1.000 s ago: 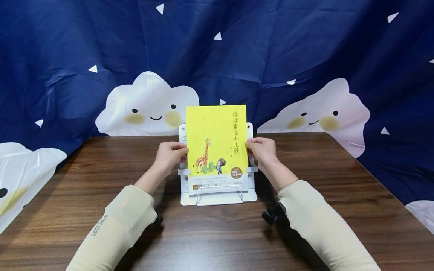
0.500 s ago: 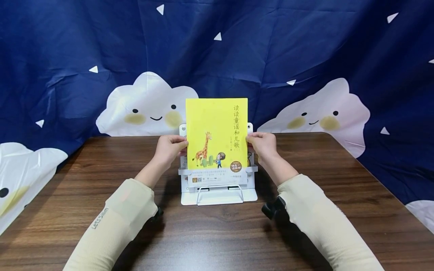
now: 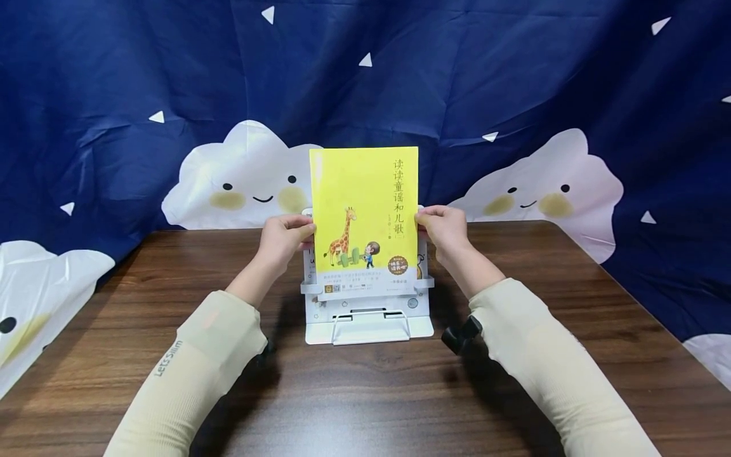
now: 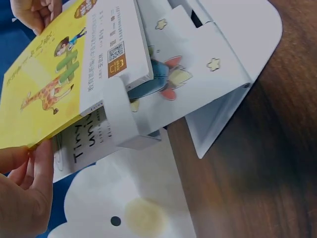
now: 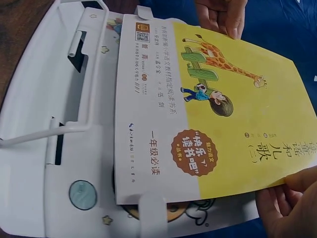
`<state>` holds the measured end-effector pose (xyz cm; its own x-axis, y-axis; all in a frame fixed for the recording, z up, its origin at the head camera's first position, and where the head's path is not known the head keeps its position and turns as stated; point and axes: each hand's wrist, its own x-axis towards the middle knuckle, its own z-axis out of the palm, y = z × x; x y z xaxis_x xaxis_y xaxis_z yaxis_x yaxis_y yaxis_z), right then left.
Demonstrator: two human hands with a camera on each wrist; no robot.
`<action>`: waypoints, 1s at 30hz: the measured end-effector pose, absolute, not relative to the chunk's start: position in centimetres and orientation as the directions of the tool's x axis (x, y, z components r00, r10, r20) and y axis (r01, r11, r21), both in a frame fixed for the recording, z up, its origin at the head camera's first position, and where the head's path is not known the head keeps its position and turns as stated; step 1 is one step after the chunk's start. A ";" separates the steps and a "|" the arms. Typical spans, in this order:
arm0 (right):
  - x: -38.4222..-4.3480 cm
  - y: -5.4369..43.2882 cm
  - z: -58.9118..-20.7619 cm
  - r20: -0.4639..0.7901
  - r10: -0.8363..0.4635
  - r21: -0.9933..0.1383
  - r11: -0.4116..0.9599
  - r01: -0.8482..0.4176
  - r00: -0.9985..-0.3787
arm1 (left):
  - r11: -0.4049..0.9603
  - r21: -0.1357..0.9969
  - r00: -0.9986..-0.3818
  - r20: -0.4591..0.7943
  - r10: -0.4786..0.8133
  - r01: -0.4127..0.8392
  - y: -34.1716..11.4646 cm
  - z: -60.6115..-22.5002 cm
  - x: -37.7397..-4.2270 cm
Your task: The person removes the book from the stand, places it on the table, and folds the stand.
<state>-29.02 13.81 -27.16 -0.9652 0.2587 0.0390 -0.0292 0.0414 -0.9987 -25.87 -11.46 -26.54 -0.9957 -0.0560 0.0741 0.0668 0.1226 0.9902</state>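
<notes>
A yellow book [image 3: 365, 190] with a giraffe and a child on its cover is held upright between both hands. My left hand [image 3: 283, 242] pinches its left edge and my right hand [image 3: 445, 236] pinches the right one, thumbs in front. Behind the book stands a white book stand [image 3: 374, 311] with printed pictures. The book's lower edge is raised above the stand's wire holder [image 3: 371, 327]. In the left wrist view, a side clip [image 4: 121, 114] of the stand overlaps the book's lower corner. Another side clip [image 5: 152, 215] lies over the opposite edge in the right wrist view.
The stand rests on a dark brown wooden table [image 3: 365, 393]. A blue curtain [image 3: 365, 95] with white clouds and small triangles hangs behind it. Black wrist gear [image 3: 461, 335] shows under the right sleeve.
Both hands have moved up together with the book. Its bottom edge has risen from behind the wire holder to above it, and more of the stand's lower face shows.
</notes>
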 end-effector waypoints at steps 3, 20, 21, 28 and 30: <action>-27.5 12.9 -25.3 0.033 0.276 -0.997 0.076 -0.013 -0.961 | 0.102 0.992 -0.995 0.083 -0.058 0.077 -11.4 -26.1 -25.9; -31.1 14.5 -24.8 0.111 0.252 -0.994 0.004 -0.113 -0.961 | 0.094 0.983 -0.983 0.164 -0.081 0.157 -11.0 -23.6 -26.2; -31.6 14.8 -25.0 0.120 0.248 -0.992 0.006 -0.123 -0.961 | 0.089 0.984 -0.983 0.163 -0.087 0.156 -11.0 -23.5 -26.2; -29.1 14.1 -22.8 0.130 0.267 -0.990 0.090 -0.110 -0.955 | 0.073 0.987 -0.983 0.153 -0.099 0.146 -10.6 -23.1 -26.3; -28.1 13.8 -22.0 0.136 0.268 -0.988 0.106 -0.111 -0.954 | 0.075 0.987 -0.984 0.148 -0.097 0.141 -10.6 -23.1 -26.3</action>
